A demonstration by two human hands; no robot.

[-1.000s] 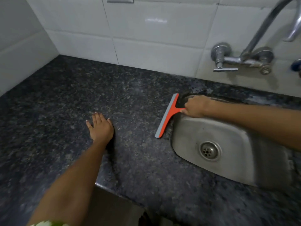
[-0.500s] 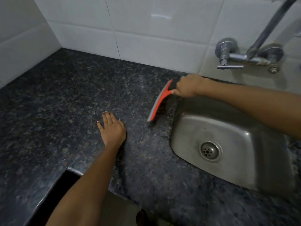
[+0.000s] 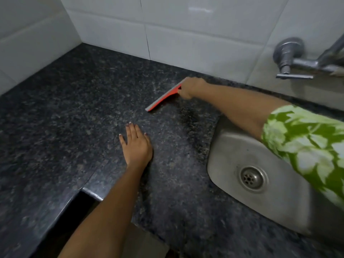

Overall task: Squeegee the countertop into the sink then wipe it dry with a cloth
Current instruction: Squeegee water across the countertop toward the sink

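- Right hand (image 3: 190, 88), upper centre, fingers wrapped round the squeegee (image 3: 163, 98), blade on the counter (image 3: 74, 108).
- Left hand (image 3: 136, 144), centre, flat, fingers together.
- Sink (image 3: 279, 207) lower right.

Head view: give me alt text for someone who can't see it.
The right hand holds a red squeegee on a dark speckled countertop, left of a steel sink. The left hand rests flat on the counter nearer the viewer. White wall tiles and a tap stand behind.

Two hands (image 3: 136, 144), one squeegee (image 3: 163, 98), one sink (image 3: 279, 198)
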